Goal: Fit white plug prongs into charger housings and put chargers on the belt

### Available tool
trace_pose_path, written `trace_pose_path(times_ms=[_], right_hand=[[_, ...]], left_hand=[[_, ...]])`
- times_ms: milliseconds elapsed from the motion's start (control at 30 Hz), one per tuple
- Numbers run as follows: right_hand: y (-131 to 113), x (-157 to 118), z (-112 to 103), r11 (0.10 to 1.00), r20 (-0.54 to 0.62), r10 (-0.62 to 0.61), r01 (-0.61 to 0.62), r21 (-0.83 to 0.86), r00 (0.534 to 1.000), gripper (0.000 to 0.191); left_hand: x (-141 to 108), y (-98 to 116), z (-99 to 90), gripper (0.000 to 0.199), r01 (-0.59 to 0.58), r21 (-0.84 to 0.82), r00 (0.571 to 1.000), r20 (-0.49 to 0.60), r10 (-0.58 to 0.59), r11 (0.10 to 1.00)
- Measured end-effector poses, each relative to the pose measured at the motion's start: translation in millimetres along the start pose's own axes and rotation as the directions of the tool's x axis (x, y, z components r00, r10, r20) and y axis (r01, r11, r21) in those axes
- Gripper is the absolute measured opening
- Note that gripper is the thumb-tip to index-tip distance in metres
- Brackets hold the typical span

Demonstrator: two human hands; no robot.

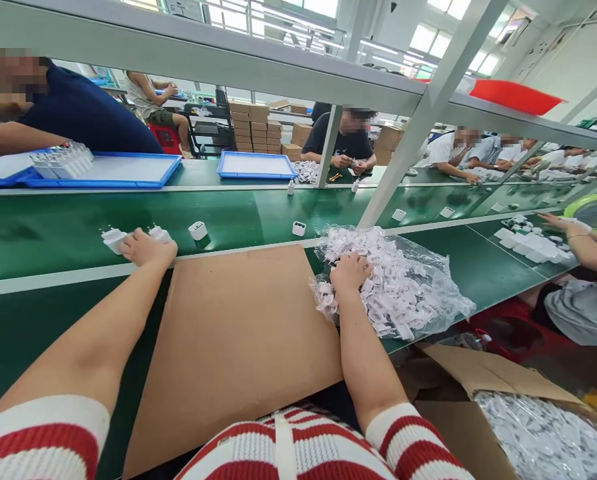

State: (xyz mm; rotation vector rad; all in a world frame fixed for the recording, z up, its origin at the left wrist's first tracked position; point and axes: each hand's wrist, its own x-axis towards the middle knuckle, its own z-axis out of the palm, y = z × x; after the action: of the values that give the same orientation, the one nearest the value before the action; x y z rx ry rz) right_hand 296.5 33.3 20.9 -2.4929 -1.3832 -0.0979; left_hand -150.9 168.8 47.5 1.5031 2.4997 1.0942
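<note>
My left hand (pixel 146 248) is over the green conveyor belt (pixel 248 207), its fingers bent between two white plug adapters, one (pixel 113 241) at its left and another (pixel 159 234) just behind its fingers. It touches them, but the grip is partly hidden. On the pile of small white plastic parts (pixel 393 287) in a clear bag rests my right hand (pixel 349 272), its fingers curled down among the parts; what they hold is too small to name. A flat brown cardboard sheet (pixel 243 333) lies between my forearms.
White housings (pixel 197 231) stand spaced along the belt. Blue-rimmed trays (pixel 256 165) lie beyond it. A slanted metal post (pixel 428 113) rises behind the bag. An open carton (pixel 458 427) of bagged parts is at the lower right. Several people sit along the line.
</note>
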Motion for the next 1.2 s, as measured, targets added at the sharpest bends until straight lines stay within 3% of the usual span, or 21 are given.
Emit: trace_pose_path(times_ms=[67,100,167,233,333,433,500,567,633,767,867,967,1067,1200], right_hand=[[1.4,1.1,-1.3,1.000,-0.001,0.007,-0.007,0.000,1.000,0.036],[1.6,1.7,-1.3,1.000,-0.001,0.016,-0.016,0.001,1.000,0.036],[0.4,2.6,-0.1,1.000,-0.006,0.031,-0.031,0.003,0.999,0.036],[-2.2,2.9,1.4,1.000,-0.010,0.010,-0.010,0.007,1.000,0.037],[-6.9,4.0,2.0,0.997,0.021,-0.075,0.074,0.032,0.997,0.038],[-11.5,8.5,0.1,0.993,0.038,-0.081,0.077,0.093,0.996,0.037],[-14.0,12.1,-2.0,0.991,0.033,-0.047,0.043,0.131,0.998,0.037],[-15.7,14.5,-4.6,0.988,0.023,-0.028,0.024,0.154,0.999,0.036],[-16.2,14.9,-8.0,0.986,0.013,-0.028,0.026,0.165,1.000,0.034],[-15.8,10.0,-17.3,0.981,-0.063,-0.054,0.065,0.181,0.997,0.023],[-17.3,4.0,-23.2,0.967,-0.122,-0.099,0.125,0.224,0.988,0.022],[-20.1,-0.2,-24.3,0.939,-0.047,-0.193,0.198,0.282,0.980,0.022],[-20.1,0.4,-20.8,0.922,0.024,-0.214,0.194,0.334,0.976,0.014],[-15.1,6.2,-12.6,0.827,-0.028,-0.159,0.148,0.542,0.987,0.009]], left_hand=[[-12.8,9.4,1.7,0.072,-0.169,0.001,0.979,-0.115,0.168,0.986],[-17.3,14.6,2.9,0.073,-0.273,0.006,0.955,-0.122,0.271,0.962],[-19.3,24.0,5.7,0.075,-0.412,0.036,0.911,-0.016,0.413,0.911],[-11.6,29.8,8.4,0.075,-0.426,0.133,0.899,0.169,0.404,0.895],[10.1,31.4,11.9,0.058,-0.370,0.362,0.896,0.383,0.225,0.855],[25.1,32.7,14.2,0.054,-0.349,0.459,0.917,0.346,0.197,0.817],[21.1,37.5,11.6,0.058,-0.430,0.396,0.895,0.304,0.326,0.811],[3.1,45.2,3.4,0.061,-0.498,0.302,0.865,0.237,0.442,0.813],[-25.0,53.0,-8.9,0.064,-0.524,0.196,0.848,0.213,0.485,0.829],[-87.6,60.9,-32.1,0.061,-0.571,-0.036,0.770,0.323,0.550,0.820],[-129.5,61.4,-40.5,0.045,-0.502,-0.163,0.747,0.412,0.521,0.849],[-163.9,60.5,-43.3,0.031,-0.488,-0.313,0.701,0.416,0.579,0.815],[-184.3,57.0,-40.8,0.024,-0.531,-0.357,0.618,0.458,0.640,0.768],[-189.9,50.0,-26.9,0.031,-0.528,-0.302,0.613,0.511,0.603,0.793]])
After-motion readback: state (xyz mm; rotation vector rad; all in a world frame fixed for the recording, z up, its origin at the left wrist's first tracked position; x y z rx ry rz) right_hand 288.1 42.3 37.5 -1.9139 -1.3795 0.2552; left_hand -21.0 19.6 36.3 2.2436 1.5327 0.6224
